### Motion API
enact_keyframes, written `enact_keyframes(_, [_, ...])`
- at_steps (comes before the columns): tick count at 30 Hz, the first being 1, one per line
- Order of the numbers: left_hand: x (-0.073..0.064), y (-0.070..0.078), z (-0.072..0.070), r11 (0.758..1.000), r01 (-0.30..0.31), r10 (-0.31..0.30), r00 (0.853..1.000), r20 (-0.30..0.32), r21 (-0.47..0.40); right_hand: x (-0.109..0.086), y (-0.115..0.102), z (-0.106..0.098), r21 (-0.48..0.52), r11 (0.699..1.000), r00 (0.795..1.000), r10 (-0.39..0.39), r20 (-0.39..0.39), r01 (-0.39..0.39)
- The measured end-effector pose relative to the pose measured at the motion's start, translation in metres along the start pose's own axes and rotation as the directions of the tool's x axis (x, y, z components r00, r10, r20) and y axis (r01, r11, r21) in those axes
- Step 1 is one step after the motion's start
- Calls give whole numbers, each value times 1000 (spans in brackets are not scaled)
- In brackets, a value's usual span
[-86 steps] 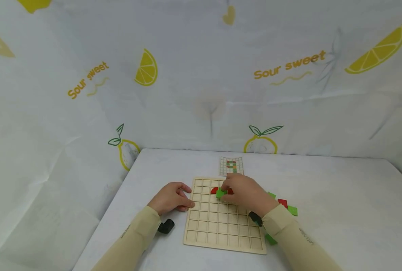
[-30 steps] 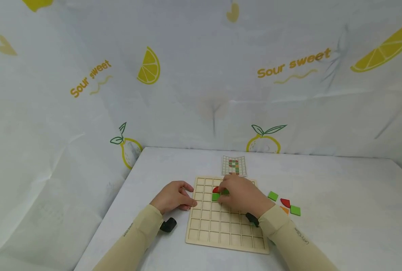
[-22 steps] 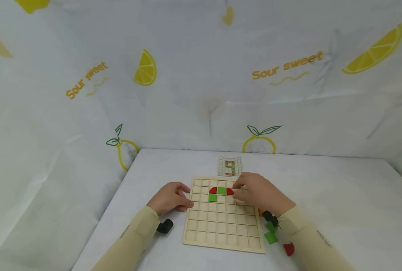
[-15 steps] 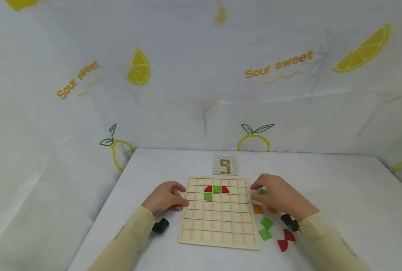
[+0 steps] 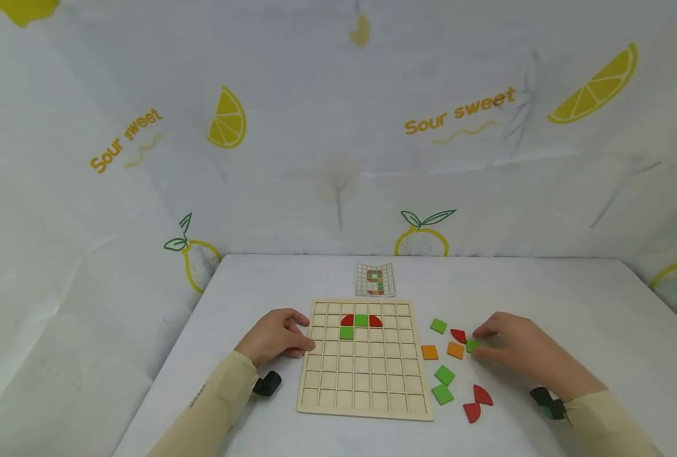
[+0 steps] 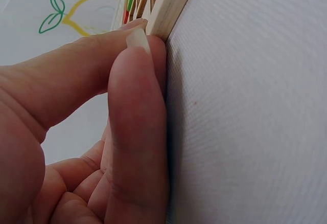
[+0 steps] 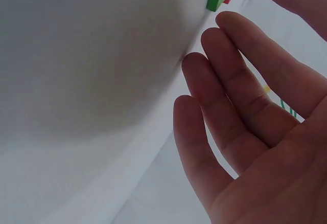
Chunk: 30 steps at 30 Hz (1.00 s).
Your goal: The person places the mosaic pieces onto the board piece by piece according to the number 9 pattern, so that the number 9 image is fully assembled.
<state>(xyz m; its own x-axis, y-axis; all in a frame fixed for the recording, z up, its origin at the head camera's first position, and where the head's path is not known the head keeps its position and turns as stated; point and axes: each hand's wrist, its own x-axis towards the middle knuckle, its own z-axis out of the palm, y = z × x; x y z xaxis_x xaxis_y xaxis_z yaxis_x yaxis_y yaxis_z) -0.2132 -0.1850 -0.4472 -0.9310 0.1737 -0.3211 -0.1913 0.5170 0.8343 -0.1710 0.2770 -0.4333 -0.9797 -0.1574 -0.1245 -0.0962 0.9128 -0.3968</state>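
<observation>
In the head view, a wooden grid board [image 5: 367, 400] lies on the table. It holds two red quarter-circle tiles [image 5: 347, 320] with a green square tile [image 5: 361, 320] between them, and another green square [image 5: 346, 332] below the left one. My left hand [image 5: 274, 334] rests at the board's left side, thumb and fingertips touching the edge; the left wrist view shows this contact close up. Right of the board, my right hand [image 5: 523, 348] is held at a loose green square tile [image 5: 472, 346], thumb and index finger apart. Its other fingers [image 7: 245, 91] are extended, free of the tiles.
Loose tiles lie right of the board: several green squares [image 5: 443, 394], orange squares [image 5: 455, 350] and red quarter circles [image 5: 483, 395]. A small pattern card [image 5: 375, 280] lies behind the board. A lemon-printed cloth [image 5: 338, 127] hangs beyond the table.
A green square was set below the left red tile, and one between the red tiles. My right hand has moved off the board, right to the loose tiles. The left hand stays.
</observation>
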Motion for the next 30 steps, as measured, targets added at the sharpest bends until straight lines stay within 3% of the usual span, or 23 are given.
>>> enact_keyframes(7, [-2, 1, 0, 1000, -1, 1, 1000, -3, -8, 0, 5, 3, 3, 1000, 999, 28, 27, -28])
enact_keyframes(19, [-1, 1, 1, 1000, -2, 2, 1000, 0, -4, 4, 4, 1, -18, 1000, 1000, 5, 22, -4])
enact_keyframes(25, [-1, 1, 1, 1000, -1, 1, 1000, 2, -13, 10, -8, -5, -8, 1000, 1000, 0, 0, 0])
enact_keyframes(30, [-1, 1, 0, 1000, 1, 0, 1000, 8, -18, 18, -23, -4, 10, 998, 998, -66, -16, 66])
